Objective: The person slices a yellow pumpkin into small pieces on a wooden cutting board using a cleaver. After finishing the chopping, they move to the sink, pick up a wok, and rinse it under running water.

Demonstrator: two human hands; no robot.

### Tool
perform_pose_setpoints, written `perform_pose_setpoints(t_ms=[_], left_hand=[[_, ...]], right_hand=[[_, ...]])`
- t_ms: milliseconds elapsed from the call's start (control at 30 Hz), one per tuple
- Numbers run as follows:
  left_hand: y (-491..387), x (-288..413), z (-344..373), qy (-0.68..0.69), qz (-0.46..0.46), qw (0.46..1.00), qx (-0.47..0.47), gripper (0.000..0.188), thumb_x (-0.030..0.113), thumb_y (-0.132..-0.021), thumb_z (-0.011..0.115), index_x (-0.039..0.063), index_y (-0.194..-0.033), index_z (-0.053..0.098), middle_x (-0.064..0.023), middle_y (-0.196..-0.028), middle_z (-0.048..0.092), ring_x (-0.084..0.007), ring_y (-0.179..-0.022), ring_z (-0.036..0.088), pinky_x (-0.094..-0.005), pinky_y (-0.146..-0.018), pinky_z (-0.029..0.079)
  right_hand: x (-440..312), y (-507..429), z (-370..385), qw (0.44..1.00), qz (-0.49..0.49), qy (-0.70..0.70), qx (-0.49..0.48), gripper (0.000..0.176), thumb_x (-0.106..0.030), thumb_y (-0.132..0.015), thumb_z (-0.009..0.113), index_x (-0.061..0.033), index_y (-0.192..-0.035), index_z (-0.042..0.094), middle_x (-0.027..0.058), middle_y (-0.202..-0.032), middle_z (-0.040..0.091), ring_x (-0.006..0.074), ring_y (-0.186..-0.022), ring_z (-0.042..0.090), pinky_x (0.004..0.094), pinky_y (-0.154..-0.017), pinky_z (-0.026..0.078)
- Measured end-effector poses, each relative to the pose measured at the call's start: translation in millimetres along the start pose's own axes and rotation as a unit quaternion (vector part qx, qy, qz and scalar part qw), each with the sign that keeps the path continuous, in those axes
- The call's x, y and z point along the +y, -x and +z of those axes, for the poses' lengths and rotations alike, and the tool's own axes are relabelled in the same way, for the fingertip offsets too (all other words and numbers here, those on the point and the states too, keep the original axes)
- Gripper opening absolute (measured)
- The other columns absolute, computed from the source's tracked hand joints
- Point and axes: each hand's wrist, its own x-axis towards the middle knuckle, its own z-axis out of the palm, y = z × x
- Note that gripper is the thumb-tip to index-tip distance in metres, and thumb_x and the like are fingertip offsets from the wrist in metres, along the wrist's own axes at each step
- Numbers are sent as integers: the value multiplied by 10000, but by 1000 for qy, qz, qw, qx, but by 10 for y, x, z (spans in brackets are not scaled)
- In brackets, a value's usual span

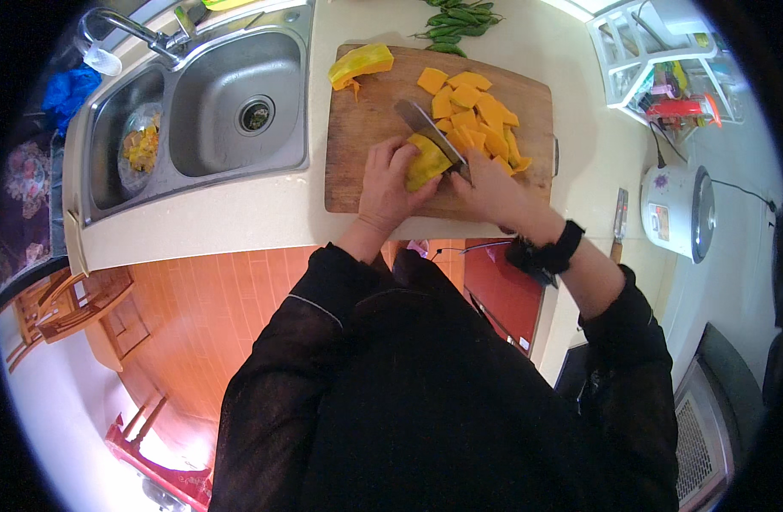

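Note:
On the wooden cutting board, my left hand grips a yellow-skinned piece of pumpkin from its left side. My right hand is closed around the handle of a kitchen knife; my fingers hide most of the handle. The blade stands against the right edge of the held piece and points up and left. To the right of the blade lies a loose pile of cut orange pumpkin pieces. A larger pumpkin chunk rests at the board's upper left corner.
Green peppers lie beyond the board. At left is a double steel sink with a faucet; its smaller basin holds a clear bag of scraps. A white rice cooker and a second knife are at right.

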Motion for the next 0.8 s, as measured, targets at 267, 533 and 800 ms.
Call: perform_pose_setpoints(t_ms=[267,533,800], left_hand=[[30,14,13,-16,-15,1000,-11,511,214,-683,795,50,-1088,529,-193,-1126,512,-394,-1048,494,-438,-894,429],[30,22,-1,-9,-5,1000,16,502,265,-682,799,35,-1056,556,-172,-1083,512,-354,-1020,499,-420,-887,440],[22,20,15,-15,-4,1000,14,488,252,-682,799,41,-1047,553,-168,-1079,512,-352,-1006,500,-418,-867,441]], right_hand=[[65,179,-101,998,-28,-47,-11,347,-242,-902,546,15,-1115,452,280,-924,606,434,-895,601,454,-752,477],[100,667,-276,992,-64,-53,99,260,-169,-908,519,-51,-1115,416,283,-830,595,469,-799,586,508,-652,457],[45,842,-242,997,-33,-40,62,241,-176,-911,532,-47,-1062,396,282,-808,595,472,-768,583,529,-636,447]])
